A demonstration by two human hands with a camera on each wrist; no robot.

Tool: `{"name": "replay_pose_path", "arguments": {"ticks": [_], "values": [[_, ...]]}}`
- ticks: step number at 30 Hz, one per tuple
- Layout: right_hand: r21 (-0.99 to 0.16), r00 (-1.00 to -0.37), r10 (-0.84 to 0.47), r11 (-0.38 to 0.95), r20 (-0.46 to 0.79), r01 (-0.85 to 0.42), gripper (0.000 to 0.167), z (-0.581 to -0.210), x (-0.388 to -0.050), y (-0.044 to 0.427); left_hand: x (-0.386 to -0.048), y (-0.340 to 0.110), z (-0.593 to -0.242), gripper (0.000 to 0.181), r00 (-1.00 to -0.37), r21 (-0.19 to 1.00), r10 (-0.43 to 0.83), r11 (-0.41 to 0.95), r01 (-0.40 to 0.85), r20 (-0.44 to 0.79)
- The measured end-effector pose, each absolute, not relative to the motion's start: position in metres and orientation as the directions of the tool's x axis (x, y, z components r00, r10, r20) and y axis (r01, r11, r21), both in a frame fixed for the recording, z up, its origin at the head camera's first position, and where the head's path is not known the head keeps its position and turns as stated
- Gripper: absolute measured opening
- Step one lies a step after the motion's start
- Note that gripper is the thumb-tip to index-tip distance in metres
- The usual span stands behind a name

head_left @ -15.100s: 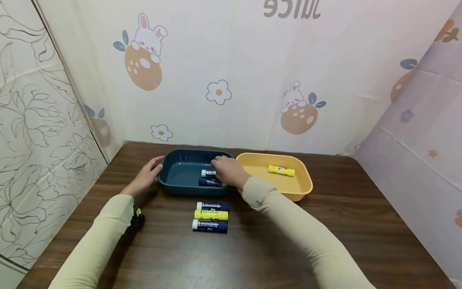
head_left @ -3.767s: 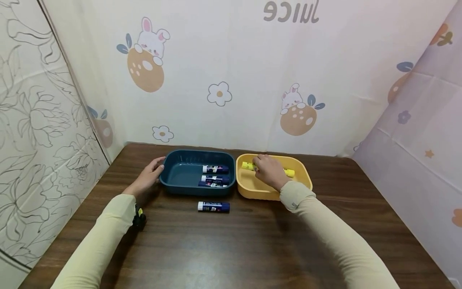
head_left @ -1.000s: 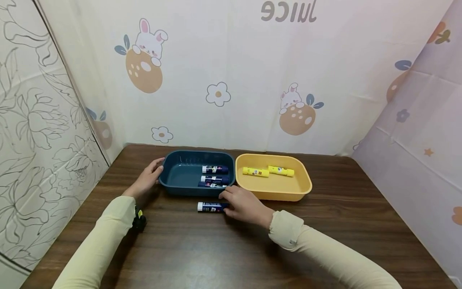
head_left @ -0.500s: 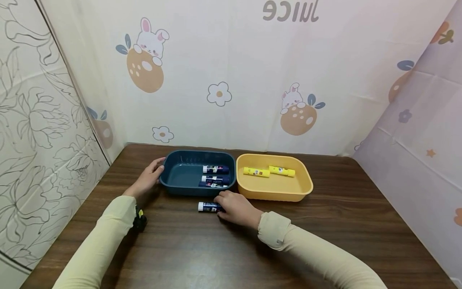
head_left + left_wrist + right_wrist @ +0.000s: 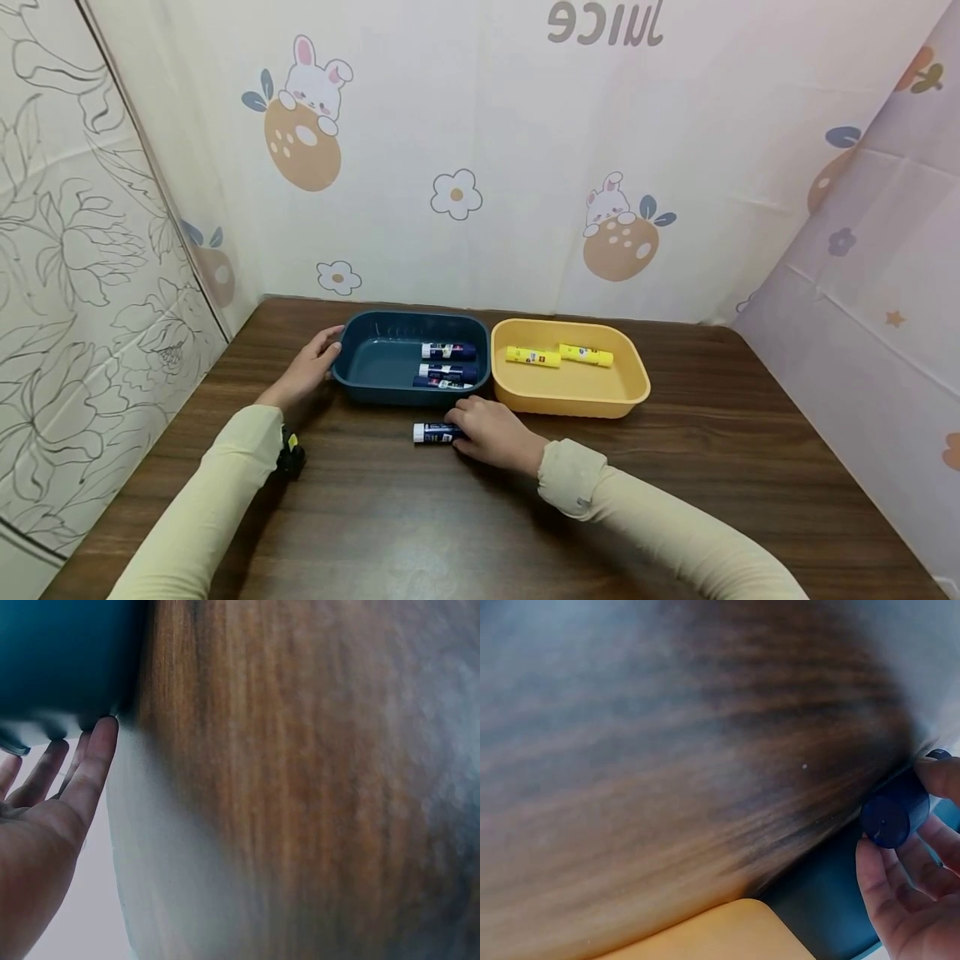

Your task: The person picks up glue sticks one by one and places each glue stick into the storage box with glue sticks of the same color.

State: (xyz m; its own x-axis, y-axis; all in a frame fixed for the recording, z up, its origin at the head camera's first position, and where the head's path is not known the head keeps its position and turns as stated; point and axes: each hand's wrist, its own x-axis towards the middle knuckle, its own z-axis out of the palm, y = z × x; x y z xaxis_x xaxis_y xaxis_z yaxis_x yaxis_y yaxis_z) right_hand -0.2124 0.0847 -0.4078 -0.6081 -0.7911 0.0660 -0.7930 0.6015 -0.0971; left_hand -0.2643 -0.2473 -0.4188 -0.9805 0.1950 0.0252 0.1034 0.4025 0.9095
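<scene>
My right hand [image 5: 491,433] pinches a dark blue glue stick [image 5: 431,432] with a white end, low over or on the table in front of the two bins. In the right wrist view, thumb and fingers hold the glue stick's blue cap [image 5: 889,817]. My left hand [image 5: 309,368] touches the left end of the dark blue bin [image 5: 408,395]. Its fingers look nearly straight against the bin's wall [image 5: 67,660] in the left wrist view. Inside this bin lie three dark blue glue sticks [image 5: 447,372] at the right side.
A yellow bin [image 5: 570,405] stands right beside the dark blue one, with two yellow glue sticks [image 5: 533,357] lying in it. Both bins are near the back edge of the brown wooden table [image 5: 420,533], before a patterned curtain [image 5: 517,242].
Earlier, two dark blue sticks and a yellow one lay on the table; now a third dark blue and second yellow stick are in the bins. My right hand has since gripped the last dark blue stick.
</scene>
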Motion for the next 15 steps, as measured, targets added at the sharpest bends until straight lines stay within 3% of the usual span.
{"name": "replay_pose_path", "arguments": {"ticks": [15], "values": [[-0.106,-0.559,-0.818,0.549,0.137,-0.829,0.027,-0.377,-0.203,0.093,-0.265,-0.248,-0.419,0.052,-0.979,0.917,0.2,0.384,0.107,0.03]]}}
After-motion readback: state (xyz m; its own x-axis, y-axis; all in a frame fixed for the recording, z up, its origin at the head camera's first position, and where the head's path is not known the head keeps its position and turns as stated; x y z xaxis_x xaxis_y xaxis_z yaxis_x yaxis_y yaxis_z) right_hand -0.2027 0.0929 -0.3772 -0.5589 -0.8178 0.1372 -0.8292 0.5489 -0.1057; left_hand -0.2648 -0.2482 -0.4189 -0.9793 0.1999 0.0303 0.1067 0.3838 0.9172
